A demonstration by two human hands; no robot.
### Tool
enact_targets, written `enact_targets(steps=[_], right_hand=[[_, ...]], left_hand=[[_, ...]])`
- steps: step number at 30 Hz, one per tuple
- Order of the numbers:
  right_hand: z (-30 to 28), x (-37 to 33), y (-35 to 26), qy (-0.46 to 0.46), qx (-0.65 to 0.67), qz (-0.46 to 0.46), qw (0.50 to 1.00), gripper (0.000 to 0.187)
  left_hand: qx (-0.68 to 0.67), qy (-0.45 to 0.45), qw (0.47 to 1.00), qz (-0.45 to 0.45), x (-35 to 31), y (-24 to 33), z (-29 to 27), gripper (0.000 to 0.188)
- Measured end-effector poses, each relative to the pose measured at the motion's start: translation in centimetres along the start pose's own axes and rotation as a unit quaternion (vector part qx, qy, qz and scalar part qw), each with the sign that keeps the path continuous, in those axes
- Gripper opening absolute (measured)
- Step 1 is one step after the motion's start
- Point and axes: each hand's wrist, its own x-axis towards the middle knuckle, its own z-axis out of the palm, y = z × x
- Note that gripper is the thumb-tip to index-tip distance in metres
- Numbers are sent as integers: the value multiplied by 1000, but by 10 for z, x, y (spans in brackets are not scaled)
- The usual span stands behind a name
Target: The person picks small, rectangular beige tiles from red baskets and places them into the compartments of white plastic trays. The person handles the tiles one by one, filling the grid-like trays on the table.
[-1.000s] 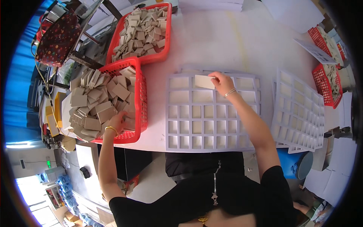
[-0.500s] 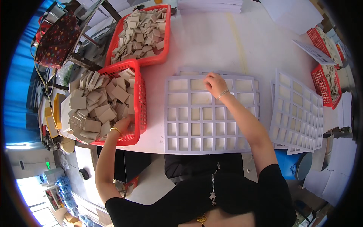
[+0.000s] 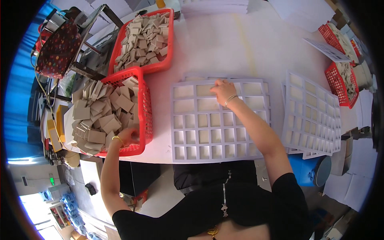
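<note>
My left hand (image 3: 127, 137) reaches into the near red basket (image 3: 146, 116), at its front right corner. That basket is heaped with flat beige square tiles (image 3: 95, 107). My left fingers are partly hidden among them, so their grip is unclear. Over the upper middle of a pale grid board (image 3: 173, 120), my right hand (image 3: 224, 92) is bent with fingers drawn together. Its fingertips meet the board by a large cell in the top row. Whatever they pinch is too small or hidden to name. Pale panels fill large upper cells, and smaller cells lie below.
Behind the near basket stands another red basket (image 3: 171, 40) full of similar tiles. To the right lie more stacked grid boards (image 3: 310, 116). Smaller red baskets (image 3: 340, 86) stand at the far right. White sheets (image 3: 214, 7) are stacked at the back, and a blue bin (image 3: 306, 172) stands below the table.
The whole view has shifted slightly left. My right hand stays over the same upper part of the board, its fingers a little differently bent. My left hand remains in the near basket, slightly lower.
</note>
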Motion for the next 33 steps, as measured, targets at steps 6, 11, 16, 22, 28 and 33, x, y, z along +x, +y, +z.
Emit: enact_targets(steps=[6, 11, 16, 22, 28, 33], right_hand=[[-9, -2, -4, -50, -12, 12, 999, 32], [6, 5, 21, -37, 113, 16, 993, 31], [13, -10, 27, 103, 233, 6, 967, 32], [18, -29, 53, 91, 235, 7, 968, 35], [4, -29, 46, 55, 240, 52, 968, 35], [2, -29, 46, 44, 251, 48, 966, 36]], left_hand=[[148, 510, 847, 26, -50, 118, -49, 55], [123, 511, 813, 252, -18, 250, -4, 62], [101, 394, 878, 251, 88, 295, 86, 56], [106, 322, 924, 177, 150, 300, 114, 55], [112, 232, 943, 210, 147, 295, 103, 56], [188, 217, 912, 292, 141, 285, 109, 50]])
